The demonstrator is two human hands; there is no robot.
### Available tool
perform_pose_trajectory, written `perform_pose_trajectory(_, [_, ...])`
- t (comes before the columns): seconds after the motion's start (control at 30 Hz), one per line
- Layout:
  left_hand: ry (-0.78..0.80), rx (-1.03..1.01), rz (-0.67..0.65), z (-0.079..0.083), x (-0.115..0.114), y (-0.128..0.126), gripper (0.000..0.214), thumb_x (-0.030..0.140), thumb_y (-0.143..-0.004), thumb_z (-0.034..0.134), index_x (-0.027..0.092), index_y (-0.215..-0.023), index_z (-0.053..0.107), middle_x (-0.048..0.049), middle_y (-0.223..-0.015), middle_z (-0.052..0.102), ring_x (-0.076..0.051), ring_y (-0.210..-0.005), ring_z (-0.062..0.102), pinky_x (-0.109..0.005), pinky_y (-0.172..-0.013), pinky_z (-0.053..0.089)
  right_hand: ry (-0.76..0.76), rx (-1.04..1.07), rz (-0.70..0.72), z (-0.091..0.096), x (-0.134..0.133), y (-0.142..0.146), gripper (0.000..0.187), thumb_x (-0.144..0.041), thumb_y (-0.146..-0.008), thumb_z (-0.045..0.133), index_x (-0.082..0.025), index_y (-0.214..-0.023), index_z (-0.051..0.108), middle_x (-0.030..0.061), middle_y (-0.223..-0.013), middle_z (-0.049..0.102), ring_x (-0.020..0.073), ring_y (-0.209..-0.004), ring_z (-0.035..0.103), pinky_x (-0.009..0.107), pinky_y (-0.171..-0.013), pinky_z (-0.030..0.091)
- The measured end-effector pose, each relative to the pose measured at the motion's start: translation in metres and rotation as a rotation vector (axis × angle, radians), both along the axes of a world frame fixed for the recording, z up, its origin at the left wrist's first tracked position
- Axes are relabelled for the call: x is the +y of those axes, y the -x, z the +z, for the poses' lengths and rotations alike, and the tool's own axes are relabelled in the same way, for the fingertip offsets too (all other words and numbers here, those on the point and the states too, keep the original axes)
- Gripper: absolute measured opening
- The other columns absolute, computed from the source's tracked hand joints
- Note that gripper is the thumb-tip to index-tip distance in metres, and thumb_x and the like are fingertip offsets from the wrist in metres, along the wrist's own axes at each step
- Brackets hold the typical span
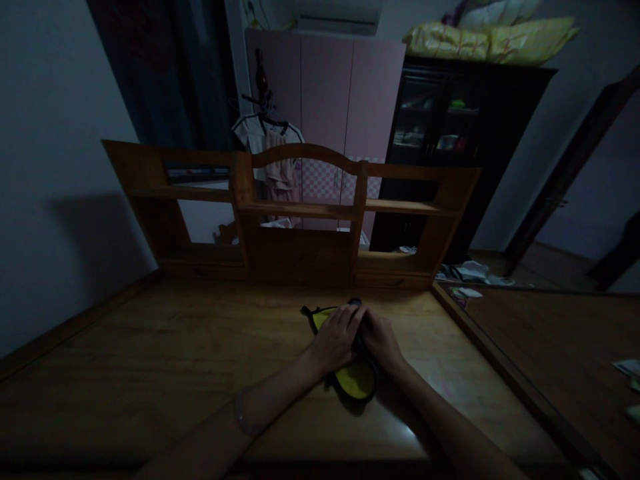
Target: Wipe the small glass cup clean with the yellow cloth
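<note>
On the wooden tabletop (190,353) lies a yellow item with black edging (357,380); its exact kind cannot be made out in the dim light. One yellow end shows toward me and a smaller yellow patch shows at the far left, with small dark tabs sticking out. My left hand (337,337) lies across its middle with the fingers bent over it. Against its right side, my right hand (383,337) has curled fingers that meet the left fingertips at the item's dark far part. Both hands hide most of its centre.
A wooden shelf unit (300,212) with open compartments stands along the table's far edge. To the left rises a wall (55,167). A raised wooden edge (495,347) runs along the right, with a brown surface beyond. Pink and dark cabinets stand behind.
</note>
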State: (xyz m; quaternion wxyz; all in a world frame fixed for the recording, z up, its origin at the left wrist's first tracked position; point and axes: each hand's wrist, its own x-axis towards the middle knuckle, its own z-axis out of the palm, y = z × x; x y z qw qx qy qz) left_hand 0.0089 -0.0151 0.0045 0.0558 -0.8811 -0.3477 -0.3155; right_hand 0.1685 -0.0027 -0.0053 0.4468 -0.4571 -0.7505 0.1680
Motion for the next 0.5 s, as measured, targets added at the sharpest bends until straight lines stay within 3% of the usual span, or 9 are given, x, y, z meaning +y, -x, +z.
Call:
perform_pose_trajectory(0.23, [0.045,-0.02,0.022,-0.002,0.001,0.0,0.096,0.038,-0.073,0.072,0.02,-0.149,0.016,-0.0163,-0.137,0.041,-0.033,-0.125,0.042,-0.049,-0.107,0.034,0.018,-0.133,-0.13,-0.002,0.003,-0.005,0.032,-0.026,-0.092,0.045,-0.018,-0.119,0.06,0.0103,-0.089,0.075,0.0242,-0.074,0.071,0.028,-0.063,0.05])
perform_pose_trajectory(0.5, [0.074,-0.048,0.002,0.0,0.0,0.001,0.093,0.036,-0.071,0.073,0.022,-0.148,0.021,-0.0138,-0.132,0.047,-0.032,-0.12,0.048,-0.046,-0.104,0.038,-0.009,-0.209,-0.144,-0.005,0.004,-0.011,0.027,-0.03,-0.092,0.047,-0.018,-0.107,0.065,0.0109,-0.083,0.074,0.0249,-0.071,0.071,0.029,-0.063,0.05])
